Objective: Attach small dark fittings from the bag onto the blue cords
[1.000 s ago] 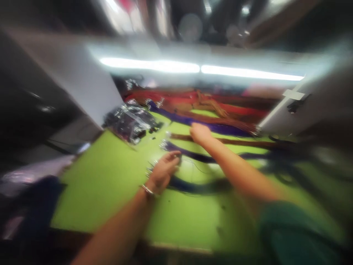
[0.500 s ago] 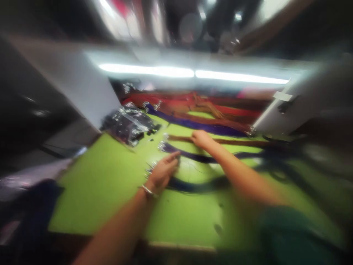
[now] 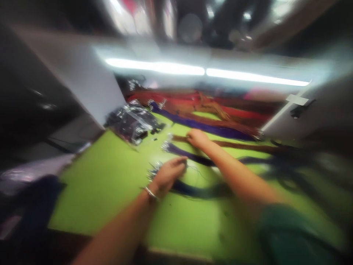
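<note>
My right hand (image 3: pixel 198 138) is closed over a thin bundle of brown wires (image 3: pixel 179 138), near its end with pale metal tips. Nearer to me, my left hand (image 3: pixel 171 171) has its fingers pinched together. A small dark piece shows at its fingertips, too blurred to name, and a thin loose wire (image 3: pixel 197 171) curves just beyond. Between the hands runs a purple wire bundle (image 3: pixel 190 156) with silvery terminals at its left end. A dark blue wire bundle (image 3: pixel 190 189) passes beneath or behind my left hand, its bare terminals (image 3: pixel 153 171) fanning out left of it.
A clear plastic bag of black parts (image 3: pixel 134 121) lies at the back left of the green table (image 3: pixel 110 195), a few loose black pieces beside it. Red, brown and purple wire bundles (image 3: pixel 187 123) are stacked along the back. White panels (image 3: pixel 106 92) and a tube light (image 3: pixel 256 76) frame the bench.
The camera view has shifted slightly. My right hand sits a little further left along the brown wires, and my left hand is slightly further right. Both stay closed.
</note>
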The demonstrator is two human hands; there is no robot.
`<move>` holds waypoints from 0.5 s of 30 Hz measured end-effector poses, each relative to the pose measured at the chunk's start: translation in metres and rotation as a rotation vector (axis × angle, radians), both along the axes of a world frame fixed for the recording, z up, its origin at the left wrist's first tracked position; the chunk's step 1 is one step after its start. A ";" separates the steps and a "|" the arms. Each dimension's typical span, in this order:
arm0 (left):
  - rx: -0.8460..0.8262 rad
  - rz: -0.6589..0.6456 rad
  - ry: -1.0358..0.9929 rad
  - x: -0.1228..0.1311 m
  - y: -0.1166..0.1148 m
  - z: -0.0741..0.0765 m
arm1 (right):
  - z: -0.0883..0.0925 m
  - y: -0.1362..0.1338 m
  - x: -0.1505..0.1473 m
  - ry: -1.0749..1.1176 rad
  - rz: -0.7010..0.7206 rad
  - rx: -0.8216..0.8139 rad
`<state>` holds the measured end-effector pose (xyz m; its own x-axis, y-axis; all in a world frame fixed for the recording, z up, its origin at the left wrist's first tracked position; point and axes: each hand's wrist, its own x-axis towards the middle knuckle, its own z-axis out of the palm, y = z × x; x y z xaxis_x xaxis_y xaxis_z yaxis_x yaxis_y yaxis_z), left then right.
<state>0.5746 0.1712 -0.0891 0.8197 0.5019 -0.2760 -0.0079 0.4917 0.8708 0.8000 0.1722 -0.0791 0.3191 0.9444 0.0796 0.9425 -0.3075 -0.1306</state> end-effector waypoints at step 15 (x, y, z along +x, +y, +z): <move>0.254 -0.118 -0.021 0.037 0.015 -0.014 | 0.022 0.007 0.020 -0.018 -0.087 0.204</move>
